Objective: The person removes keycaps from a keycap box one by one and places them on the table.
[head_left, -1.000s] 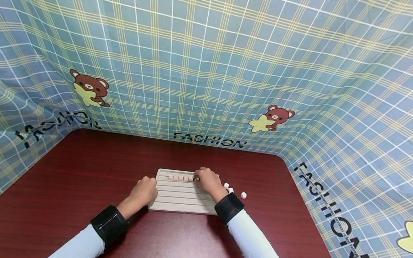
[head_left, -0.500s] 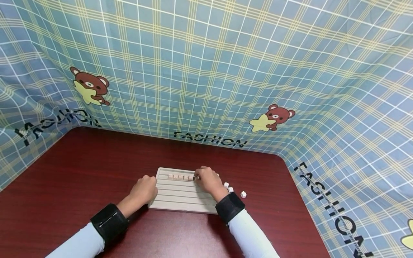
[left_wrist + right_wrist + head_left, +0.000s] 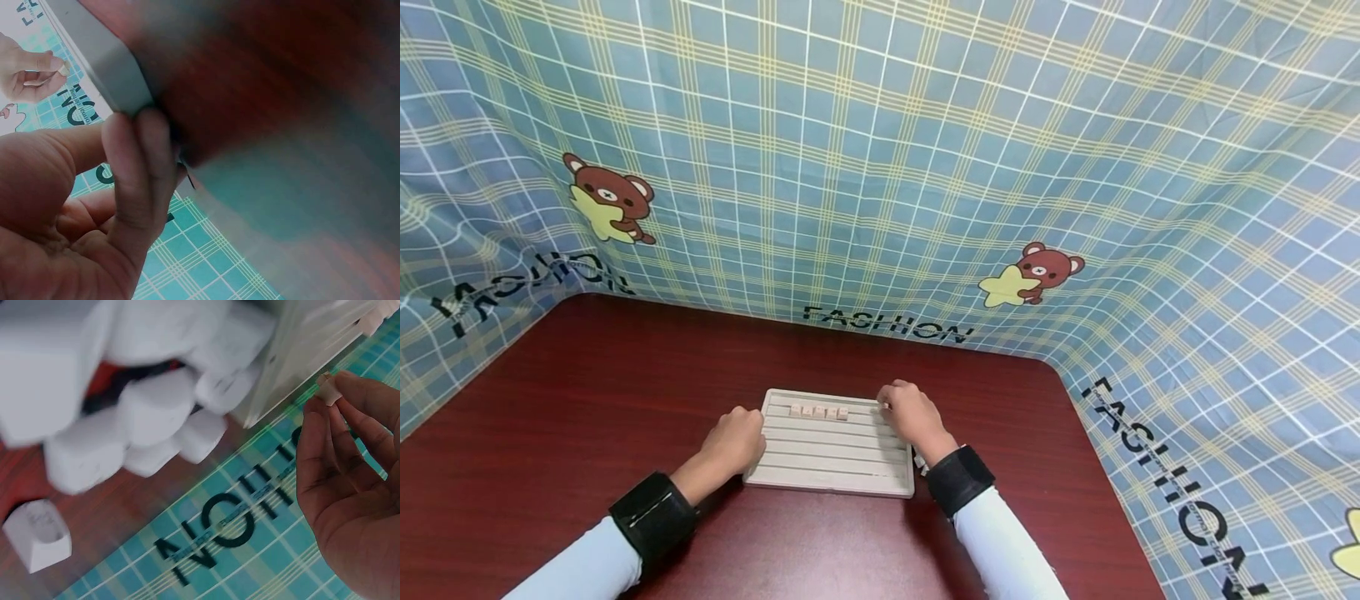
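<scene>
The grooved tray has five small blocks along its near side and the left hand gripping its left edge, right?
Not near: the head view shows five small blocks along the far side of the grooved tray, with the left hand gripping its left edge.

The left hand [image 3: 735, 442] holds the tray's [image 3: 831, 460] left edge. Five blocks [image 3: 818, 412] (small, pale) line its far side near the right hand [image 3: 913, 417].

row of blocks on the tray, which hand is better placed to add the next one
Probably the right hand: it pinches a block near the right end of the tray, with loose blocks beside that end. The left hand grips the left edge.
</scene>
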The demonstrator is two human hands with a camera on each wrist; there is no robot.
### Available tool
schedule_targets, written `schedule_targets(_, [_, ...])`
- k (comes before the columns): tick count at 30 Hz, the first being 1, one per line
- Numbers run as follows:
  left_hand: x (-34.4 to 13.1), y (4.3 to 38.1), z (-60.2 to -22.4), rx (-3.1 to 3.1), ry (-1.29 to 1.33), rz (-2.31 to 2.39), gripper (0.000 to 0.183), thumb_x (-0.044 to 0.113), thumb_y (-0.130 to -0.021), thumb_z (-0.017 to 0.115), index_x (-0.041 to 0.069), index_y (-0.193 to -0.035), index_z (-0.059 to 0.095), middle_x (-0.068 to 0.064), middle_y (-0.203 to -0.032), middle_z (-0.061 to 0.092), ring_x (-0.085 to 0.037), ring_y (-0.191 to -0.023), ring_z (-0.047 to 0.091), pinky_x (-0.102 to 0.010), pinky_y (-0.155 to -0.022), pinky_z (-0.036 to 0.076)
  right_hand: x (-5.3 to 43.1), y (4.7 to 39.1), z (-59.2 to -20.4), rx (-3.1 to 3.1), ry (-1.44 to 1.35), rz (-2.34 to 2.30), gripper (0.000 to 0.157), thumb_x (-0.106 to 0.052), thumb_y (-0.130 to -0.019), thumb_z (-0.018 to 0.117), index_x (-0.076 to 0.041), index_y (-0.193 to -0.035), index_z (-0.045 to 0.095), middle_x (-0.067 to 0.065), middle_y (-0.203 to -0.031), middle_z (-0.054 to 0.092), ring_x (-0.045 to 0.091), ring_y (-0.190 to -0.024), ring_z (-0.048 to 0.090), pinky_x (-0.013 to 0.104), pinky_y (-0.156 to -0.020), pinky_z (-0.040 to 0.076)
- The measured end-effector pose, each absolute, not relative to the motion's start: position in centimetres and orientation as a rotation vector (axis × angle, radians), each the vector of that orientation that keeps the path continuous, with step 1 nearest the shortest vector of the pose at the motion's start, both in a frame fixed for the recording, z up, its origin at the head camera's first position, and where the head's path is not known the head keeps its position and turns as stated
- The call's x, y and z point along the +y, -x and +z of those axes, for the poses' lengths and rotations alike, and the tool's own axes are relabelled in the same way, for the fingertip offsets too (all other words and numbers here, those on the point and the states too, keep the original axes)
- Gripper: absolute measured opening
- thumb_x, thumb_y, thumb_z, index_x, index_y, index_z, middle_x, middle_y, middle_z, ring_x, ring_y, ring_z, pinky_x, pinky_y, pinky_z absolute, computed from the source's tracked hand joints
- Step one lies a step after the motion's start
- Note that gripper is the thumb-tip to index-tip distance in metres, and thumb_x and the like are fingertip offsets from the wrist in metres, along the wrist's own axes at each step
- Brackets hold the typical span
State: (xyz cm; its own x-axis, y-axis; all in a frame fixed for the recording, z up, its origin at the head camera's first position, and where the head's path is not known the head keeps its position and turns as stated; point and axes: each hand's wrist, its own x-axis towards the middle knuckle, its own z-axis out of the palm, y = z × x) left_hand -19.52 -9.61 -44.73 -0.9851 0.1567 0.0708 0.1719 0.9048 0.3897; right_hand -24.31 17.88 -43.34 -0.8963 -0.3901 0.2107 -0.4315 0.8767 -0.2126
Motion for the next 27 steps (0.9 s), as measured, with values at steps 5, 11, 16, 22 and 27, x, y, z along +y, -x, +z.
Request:
schedule_targets(5, [-9.6,19.5,-44.7,-3.038,0.250,-0.626,0.012,-0.003,-0.076,0.056,-0.003,-0.066,0.061,-0.020,-0.068,0.061,-0.022,-0.056,0.052,-0.039,-0.043,0.048,19.1,24.2,-43.1,-2.899,-0.562,0.385,0.013,-0.006,-0.081,0.068,-0.005,-0.093,0.069,0.011,-0.088,0.062,0.021,-0.073,0.062,0.034,-0.054,0.053])
schedule_targets(11, [-9.6,19.4,-44.8,-3.046,0.246,-0.634,0.012,-0.004,-0.076,0.055,-0.002,-0.066,0.061,-0.020,-0.068,0.060,-0.021,-0.055,0.051,-0.036,-0.042,0.046,20.1,24.1,-43.6,-2.942,-0.455,0.381,0.012,-0.008,-0.082,0.067,-0.008,-0.094,0.070,0.010,-0.090,0.063,0.021,-0.072,0.061,0.035,-0.054,0.053])
schedule_targets(16, [-9.5,19.4,-44.8,-3.041,0.245,-0.641,0.013,-0.004,-0.076,0.054,-0.002,-0.064,0.061,-0.021,-0.069,0.061,-0.021,-0.055,0.052,-0.037,-0.041,0.047,20.6,24.3,-44.0,-2.949,-0.402,0.383,0.012,-0.012,-0.083,0.067,-0.011,-0.094,0.070,0.008,-0.090,0.064,0.019,-0.071,0.061,0.033,-0.051,0.051])
schedule_targets(22, [-9.6,19.5,-44.8,-3.040,0.251,-0.636,0.012,-0.004,-0.076,0.055,-0.002,-0.065,0.061,-0.021,-0.069,0.062,-0.022,-0.056,0.053,-0.038,-0.042,0.048,21.2,24.2,-44.1,-2.933,-0.339,0.406,0.010,-0.012,-0.084,0.066,-0.011,-0.093,0.069,0.008,-0.090,0.062,0.019,-0.070,0.061,0.034,-0.051,0.051])
schedule_targets(27, [-9.6,19.6,-44.8,-3.046,0.248,-0.637,0.014,-0.004,-0.076,0.055,-0.001,-0.064,0.061,-0.020,-0.069,0.062,-0.022,-0.056,0.053,-0.038,-0.042,0.048,22.0,24.4,-44.4,-2.950,-0.244,0.359,0.009,-0.013,-0.083,0.066,-0.011,-0.091,0.070,0.007,-0.086,0.062,0.021,-0.067,0.060,0.038,-0.052,0.053])
